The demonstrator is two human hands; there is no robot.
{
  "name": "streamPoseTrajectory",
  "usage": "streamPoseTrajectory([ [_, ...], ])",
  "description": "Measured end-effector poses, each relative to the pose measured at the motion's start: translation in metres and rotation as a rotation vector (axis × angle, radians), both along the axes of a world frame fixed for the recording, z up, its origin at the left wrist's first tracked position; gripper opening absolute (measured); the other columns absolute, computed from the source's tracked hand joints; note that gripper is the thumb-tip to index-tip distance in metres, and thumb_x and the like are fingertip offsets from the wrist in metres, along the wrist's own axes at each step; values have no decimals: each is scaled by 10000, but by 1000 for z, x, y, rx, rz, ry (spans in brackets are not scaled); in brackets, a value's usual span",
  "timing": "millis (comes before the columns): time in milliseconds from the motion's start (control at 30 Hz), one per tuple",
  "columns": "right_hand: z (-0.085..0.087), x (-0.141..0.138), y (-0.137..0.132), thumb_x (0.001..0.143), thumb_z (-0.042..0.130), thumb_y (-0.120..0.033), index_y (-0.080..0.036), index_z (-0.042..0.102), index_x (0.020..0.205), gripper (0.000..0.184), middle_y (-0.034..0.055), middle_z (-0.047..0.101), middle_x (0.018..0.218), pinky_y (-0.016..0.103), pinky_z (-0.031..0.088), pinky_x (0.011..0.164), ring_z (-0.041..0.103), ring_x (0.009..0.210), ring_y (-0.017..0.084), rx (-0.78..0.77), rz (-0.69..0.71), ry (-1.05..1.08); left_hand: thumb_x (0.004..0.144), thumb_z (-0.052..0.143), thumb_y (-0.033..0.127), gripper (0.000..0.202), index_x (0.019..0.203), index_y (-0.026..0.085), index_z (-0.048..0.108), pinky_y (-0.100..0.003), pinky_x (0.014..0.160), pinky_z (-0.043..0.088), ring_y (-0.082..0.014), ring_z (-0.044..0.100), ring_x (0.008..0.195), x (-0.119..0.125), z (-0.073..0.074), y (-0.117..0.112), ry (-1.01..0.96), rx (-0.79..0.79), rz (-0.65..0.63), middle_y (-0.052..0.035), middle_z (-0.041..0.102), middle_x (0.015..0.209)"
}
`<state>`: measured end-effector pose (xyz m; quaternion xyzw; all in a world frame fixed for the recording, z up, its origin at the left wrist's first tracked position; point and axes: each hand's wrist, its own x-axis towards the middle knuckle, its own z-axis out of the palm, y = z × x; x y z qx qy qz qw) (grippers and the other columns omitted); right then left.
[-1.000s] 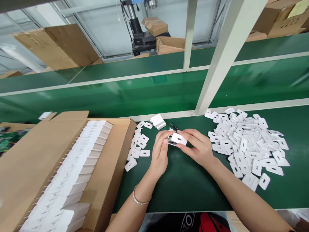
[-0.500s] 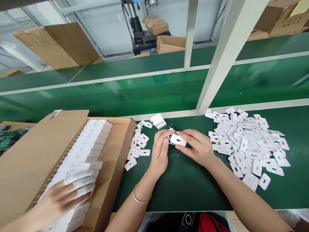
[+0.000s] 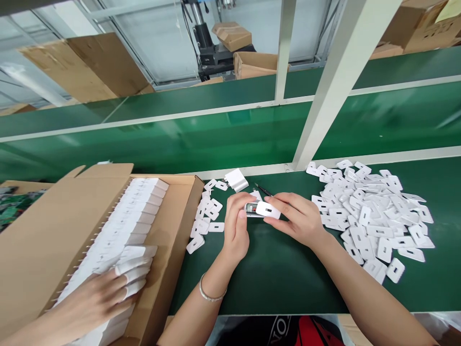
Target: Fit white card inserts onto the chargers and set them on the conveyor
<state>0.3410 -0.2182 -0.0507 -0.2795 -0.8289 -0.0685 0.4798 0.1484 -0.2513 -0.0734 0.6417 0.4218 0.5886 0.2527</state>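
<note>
My left hand (image 3: 236, 228) is closed around a white charger housing (image 3: 251, 208), whose open end shows a green circuit board inside. Between the fingertips of my right hand (image 3: 300, 218) is a white cover plate (image 3: 267, 209) with a small dark slot. The plate overlaps the right part of the open end and leaves the left part uncovered. Just behind my hands lie another white piece (image 3: 256, 194), partly hidden, and a thin black pointed tool (image 3: 263, 189). A white plug charger (image 3: 236, 180) rests on the green bench farther back.
Many loose cover plates (image 3: 374, 211) are heaped at right, with a smaller group (image 3: 209, 206) at left. A cardboard box (image 3: 180, 230) holds rows of white chargers (image 3: 122, 216). Another person's hand (image 3: 104, 293), fingertips covered in white, reaches into it. A pale post (image 3: 334, 81) rises behind.
The cover plate in my right hand has shifted slightly right, so more of the housing's inside shows. The other person's hand has moved a little right over the chargers.
</note>
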Motion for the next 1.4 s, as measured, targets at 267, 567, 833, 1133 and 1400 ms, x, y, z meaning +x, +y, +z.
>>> streamPoseTrajectory([
  [267, 4, -5, -6, 1046, 681, -383, -175, 717, 1354, 374, 73, 767, 948, 283, 603, 676, 707, 783, 173, 52, 25, -3, 1142, 325, 366, 361, 1256, 289, 658, -450, 1013, 529, -253, 622, 1154, 1, 0, -1, 95, 135, 41, -84, 653, 1182],
  [567, 7, -4, -7, 1058, 664, -389, -205, 691, 1377, 370, 65, 775, 945, 286, 593, 653, 707, 746, 165, 55, -4, -37, 1137, 327, 350, 357, 1278, 290, 649, -467, 994, 524, -263, 611, 1144, -2, 1, 0, 196, 189, 95, -89, 642, 1196],
  [833, 7, -3, -7, 1023, 717, -339, -192, 665, 1440, 445, 73, 778, 977, 302, 608, 699, 705, 777, 179, 70, -8, -36, 1139, 326, 349, 357, 1285, 293, 647, -463, 998, 510, -260, 606, 1148, -3, 1, 0, 203, 175, 118, -87, 636, 1201],
  [1133, 9, -4, -6, 1046, 683, -338, -206, 695, 1350, 332, 68, 777, 958, 298, 605, 694, 697, 755, 171, 65, -30, -71, 1137, 348, 315, 349, 1307, 290, 651, -451, 1008, 495, -259, 586, 1175, -2, 0, 2, 223, 148, 109, -87, 639, 1214],
  [1400, 7, -2, -6, 1008, 741, -319, -230, 678, 1431, 437, 65, 778, 1001, 307, 605, 726, 700, 785, 177, 20, -18, -86, 1141, 333, 328, 369, 1291, 277, 666, -454, 1010, 496, -264, 586, 1178, -2, 1, 1, 263, 128, 123, -97, 651, 1208],
])
